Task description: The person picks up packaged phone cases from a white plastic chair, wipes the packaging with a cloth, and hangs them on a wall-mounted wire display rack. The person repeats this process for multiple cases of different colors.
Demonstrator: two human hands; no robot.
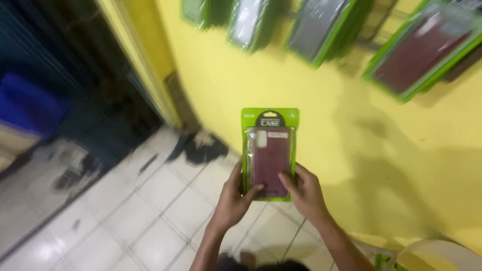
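Packaged phone case (269, 153), one unit, held upright in front of the yellow wall (281, 85), below the row of hanging packs (321, 25) on that wall.

Left of the case: left hand (232, 198), closed on the lower left edge, thumb lying across the clear front near the bottom corner.

Centre: flat rectangular pack, bright green card border with a dark header panel and a hang slot at the top; clear blister front; inside, a dark maroon ribbed case with a pale camera cut-out at upper left. Handling, as judged: light, thin, fairly stiff along the card edge, blister front likely to dent under pressure, glossy plastic possibly slippery. Best taken by the green side margins, not by the blister.

Right of the case: right hand (305, 193), clamped on the lower right edge, fingers reaching onto the front. Hands sit apart, one on each side.

Below and left of the case: white tiled floor (150, 221), dark rag (203, 148) at the wall foot.
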